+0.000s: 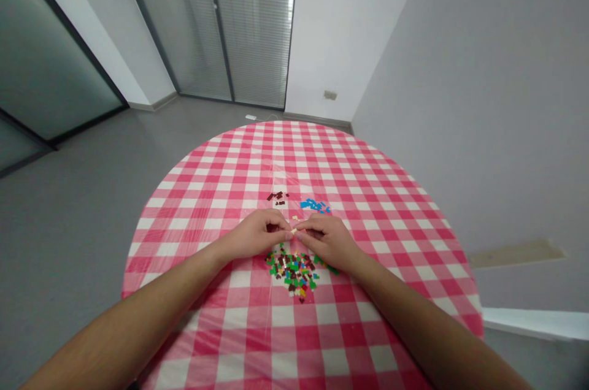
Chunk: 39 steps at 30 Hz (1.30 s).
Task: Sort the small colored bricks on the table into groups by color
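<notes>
Cream-coloured toy brick (294,231), tiny, sits between the fingertips of both hands, over the middle of a round table with a red-and-white checked tablecloth (193,194). Left hand (255,234): fingers curled, thumb and forefinger closed down to a narrow pinch, thumb tip against the brick's left side. Right hand (329,238): same posture mirrored, forefinger and thumb brought together at the brick's right side, remaining fingers bent inward. Both hands grasping, neither released; brick too small at this range to tell whether it is one piece or several joined. Second pale brick (295,217) lies on the cloth just beyond the fingertips. Farther out, two sorted clusters: dark brown bricks (278,195) beyond the left hand, bright blue bricks (313,204) beyond the right, the two groups apart. Nearer the body, below the hands, a mixed brick pile (293,268) spreads loosely: green, brown, blue, white, yellow, red. More green bricks (332,268) show next to the right wrist, partly hidden by it. Past the table's far edge, a white power strip (251,117) on grey floor; wall socket (330,95) near the corner.
</notes>
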Available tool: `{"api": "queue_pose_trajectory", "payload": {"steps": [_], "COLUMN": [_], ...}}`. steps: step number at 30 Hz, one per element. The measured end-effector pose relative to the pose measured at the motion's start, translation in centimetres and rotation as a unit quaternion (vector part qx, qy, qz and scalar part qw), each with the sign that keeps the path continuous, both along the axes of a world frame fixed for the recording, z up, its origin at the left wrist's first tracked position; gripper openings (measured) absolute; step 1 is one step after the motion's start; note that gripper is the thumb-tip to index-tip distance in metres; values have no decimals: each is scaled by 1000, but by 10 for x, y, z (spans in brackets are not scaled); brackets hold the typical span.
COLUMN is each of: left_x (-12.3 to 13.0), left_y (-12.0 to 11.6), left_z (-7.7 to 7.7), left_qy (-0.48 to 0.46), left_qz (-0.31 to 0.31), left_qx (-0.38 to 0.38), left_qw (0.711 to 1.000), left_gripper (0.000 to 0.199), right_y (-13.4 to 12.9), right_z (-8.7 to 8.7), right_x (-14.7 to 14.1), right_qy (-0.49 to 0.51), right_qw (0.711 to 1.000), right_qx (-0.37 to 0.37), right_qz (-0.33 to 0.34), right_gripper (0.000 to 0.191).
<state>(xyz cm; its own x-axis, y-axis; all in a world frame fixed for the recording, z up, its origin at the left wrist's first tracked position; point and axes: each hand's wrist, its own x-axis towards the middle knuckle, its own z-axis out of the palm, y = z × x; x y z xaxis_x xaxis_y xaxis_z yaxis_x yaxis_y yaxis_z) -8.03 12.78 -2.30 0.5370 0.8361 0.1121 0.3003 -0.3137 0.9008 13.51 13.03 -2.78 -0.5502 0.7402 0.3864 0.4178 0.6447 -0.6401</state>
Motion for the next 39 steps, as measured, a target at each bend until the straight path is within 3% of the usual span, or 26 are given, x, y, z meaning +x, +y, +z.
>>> {"api": "queue_pose_trajectory", "payload": {"steps": [8, 16, 24, 30, 39], "left_x": [-1, 0, -8, -10, -11], "left_y": [1, 1, 7, 9, 10], "left_z": [1, 0, 1, 0, 1], "left_qy": [1, 24, 60, 70, 60], "left_qz": [-26, -23, 33, 29, 27], "left_qx": [-14, -15, -5, 8, 3], "left_qw": [1000, 999, 998, 997, 998], "left_gripper": [16, 18, 26, 25, 25], "right_y": [2, 1, 5, 6, 5], "right_z": [-3, -1, 1, 3, 5], "right_x": [3, 6, 8, 3, 6], "right_qy": [-34, -95, -214, -284, -267], "right_qw": [997, 993, 974, 955, 961], "right_qx": [57, 54, 37, 28, 35], "right_qz": [29, 39, -63, -80, -60], "right_gripper": [19, 18, 21, 23, 22]}}
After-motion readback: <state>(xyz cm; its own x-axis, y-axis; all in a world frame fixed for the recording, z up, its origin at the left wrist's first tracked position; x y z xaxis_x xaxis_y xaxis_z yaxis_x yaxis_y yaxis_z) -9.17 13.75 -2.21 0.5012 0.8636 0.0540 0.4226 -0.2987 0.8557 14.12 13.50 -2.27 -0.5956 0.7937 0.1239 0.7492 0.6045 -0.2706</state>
